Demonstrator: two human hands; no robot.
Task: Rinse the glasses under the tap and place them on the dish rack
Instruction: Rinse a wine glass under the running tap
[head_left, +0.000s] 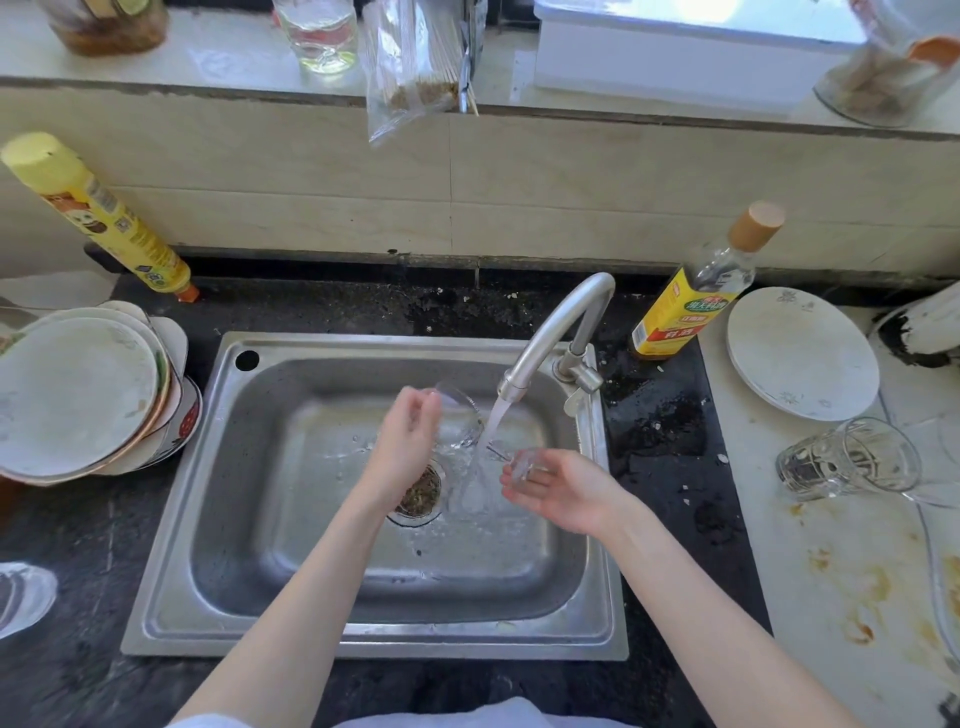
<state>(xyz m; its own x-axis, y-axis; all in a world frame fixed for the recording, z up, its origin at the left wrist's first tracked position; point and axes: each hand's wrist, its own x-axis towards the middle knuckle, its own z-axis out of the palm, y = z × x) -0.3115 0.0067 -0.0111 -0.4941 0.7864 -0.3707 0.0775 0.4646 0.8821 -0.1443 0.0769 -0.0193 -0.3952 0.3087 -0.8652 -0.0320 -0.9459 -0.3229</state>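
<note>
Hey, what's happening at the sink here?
A person is rinsing a glass over the sink. The left hand grips it, tilted beside the running tap, while the right hand lies open in the stream. Another glass lies on its side on the counter to the right, not yet rinsed.

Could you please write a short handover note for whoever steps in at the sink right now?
Left hand grips a clear glass, tilted beside the running stream from the tap.
Right hand is open, palm up, fingers in the water; it seems to hold nothing, though glare makes that hard to confirm.
A second glass lies on its side on the stained counter to the right, looking unrinsed.
Done: rinsing of the first glass is under way.
Left: finish it, rinse the second glass, set both on the dish rack. No rack shows in this view, so find it first.
</note>
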